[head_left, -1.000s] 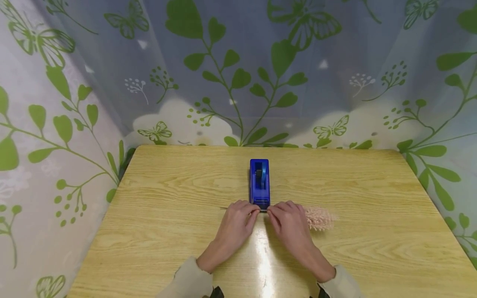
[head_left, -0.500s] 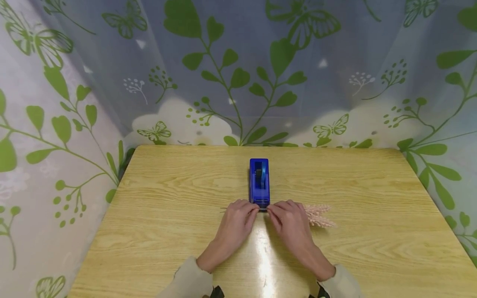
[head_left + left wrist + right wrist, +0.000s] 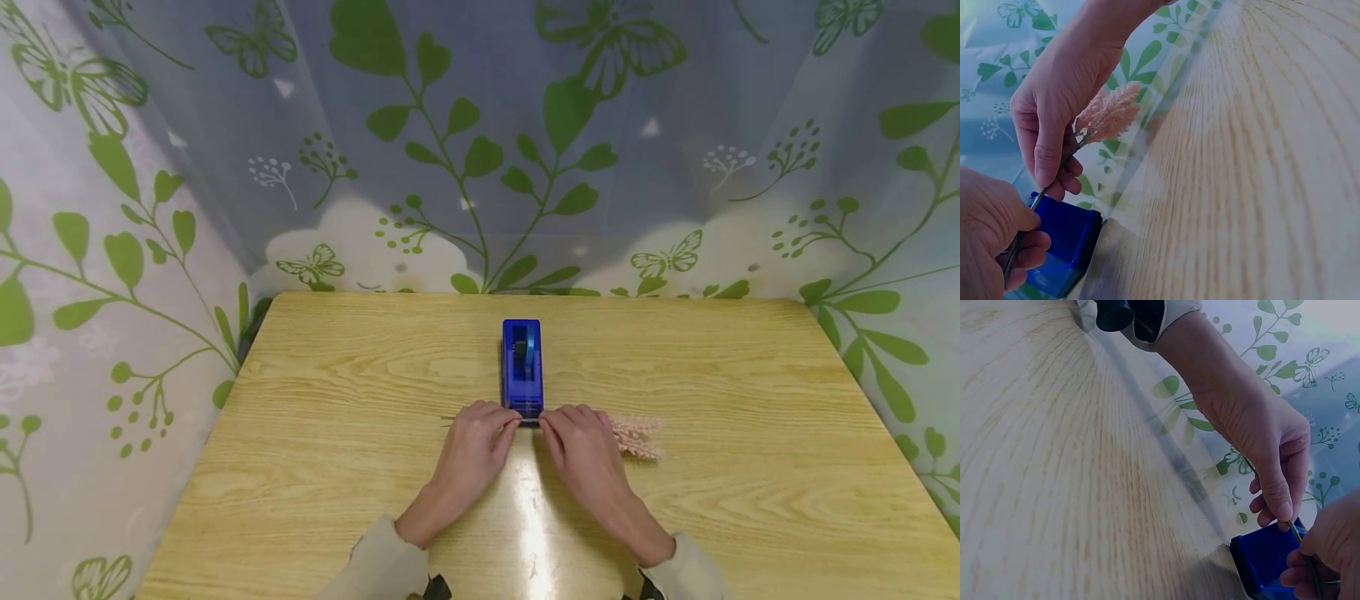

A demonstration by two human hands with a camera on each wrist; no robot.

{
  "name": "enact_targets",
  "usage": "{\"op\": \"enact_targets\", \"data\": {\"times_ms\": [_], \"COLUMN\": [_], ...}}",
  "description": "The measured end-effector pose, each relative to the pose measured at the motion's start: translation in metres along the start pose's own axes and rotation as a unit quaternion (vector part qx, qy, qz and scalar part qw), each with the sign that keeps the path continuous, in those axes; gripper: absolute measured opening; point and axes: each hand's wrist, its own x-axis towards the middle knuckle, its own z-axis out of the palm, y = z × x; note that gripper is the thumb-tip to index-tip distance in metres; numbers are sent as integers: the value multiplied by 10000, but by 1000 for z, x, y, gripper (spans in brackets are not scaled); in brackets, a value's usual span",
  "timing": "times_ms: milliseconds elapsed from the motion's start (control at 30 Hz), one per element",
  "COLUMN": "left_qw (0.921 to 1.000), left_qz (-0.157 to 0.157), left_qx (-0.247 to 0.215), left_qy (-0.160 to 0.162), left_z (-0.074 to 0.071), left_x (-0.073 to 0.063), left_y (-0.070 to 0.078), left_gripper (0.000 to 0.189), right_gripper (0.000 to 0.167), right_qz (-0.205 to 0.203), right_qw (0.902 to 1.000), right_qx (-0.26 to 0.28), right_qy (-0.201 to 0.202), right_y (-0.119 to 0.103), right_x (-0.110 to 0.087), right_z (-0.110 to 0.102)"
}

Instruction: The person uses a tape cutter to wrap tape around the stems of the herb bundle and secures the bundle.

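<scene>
A blue tape dispenser [image 3: 522,392] stands upright on the table, its cutting end toward me. Across that end runs a thin dark stem [image 3: 1039,199], roughly level. My left hand [image 3: 467,442] pinches the stem between thumb and fingers just left of the dispenser's front. On the other side, my right hand [image 3: 585,446] pinches the same stem. Pink fluffy flower heads [image 3: 636,437] stick out beyond the right hand, and the stem's thin tail shows left of the left hand. Clear tape at the pinched part is too fine to make out surely.
The wood-grain table [image 3: 337,375] reaches well out to both sides of the hands. Behind it hangs a curtain [image 3: 487,192] printed with green leaves and butterflies, which also covers the left and right sides.
The pink flower heads have turned, spreading into two prongs and then drawing closer together. Both hands keep nearly the same place, and the dispenser stays put.
</scene>
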Motion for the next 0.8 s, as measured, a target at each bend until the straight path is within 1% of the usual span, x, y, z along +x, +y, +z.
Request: {"op": "enact_targets", "data": {"times_ms": [167, 367, 467, 700, 800], "left_qw": [10000, 9999, 9999, 9998, 9999], "left_qz": [-39, -17, -16, -129, -101], "left_qx": [52, 140, 134, 122, 112], "left_qy": [-28, 21, 21, -48, -22], "left_z": [-1, 0, -1, -3, -3], "left_x": [1, 1, 1, 2, 2], "left_y": [0, 1, 1, 1, 1], "left_gripper": [7, 7, 7, 8, 7], "right_gripper": [4, 5, 6, 8, 9], "right_qz": [22, 33, -1, -159, -204], "right_qw": [9999, 9997, 9995, 9985, 9980], "right_qx": [159, 242, 262, 290, 307], "right_qy": [25, 73, 154, 428, 505], "right_y": [0, 2, 4, 6, 6], "right_x": [1, 1, 1, 1, 1], "right_z": [-2, -3, -3, -1, -1]}}
